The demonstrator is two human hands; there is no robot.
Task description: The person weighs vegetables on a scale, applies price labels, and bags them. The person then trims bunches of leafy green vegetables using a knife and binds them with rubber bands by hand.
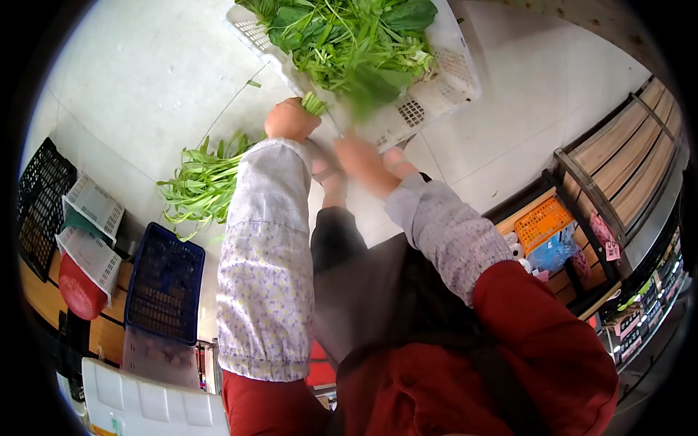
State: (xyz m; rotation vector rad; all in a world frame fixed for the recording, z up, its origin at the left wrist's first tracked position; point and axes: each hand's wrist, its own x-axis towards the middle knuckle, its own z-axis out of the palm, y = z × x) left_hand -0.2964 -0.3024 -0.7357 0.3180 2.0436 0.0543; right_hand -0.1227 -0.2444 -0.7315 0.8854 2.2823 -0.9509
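Left hand (292, 120) grips the leafy bunch (203, 182), stem ends toward the basket (452, 81), leaves away; blurred right hand (361, 156) beside basket, grip unclear.

A single view, from the wearer's head, looks forward and steeply down past the red top (407, 396), close along the bottom edge, to the tiled floor (138, 80). The left hand (293, 118) and right hand (363, 161) fall above centre. Fisheye curvature bends the surroundings; the top edge crops the white perforated crate (454, 73).
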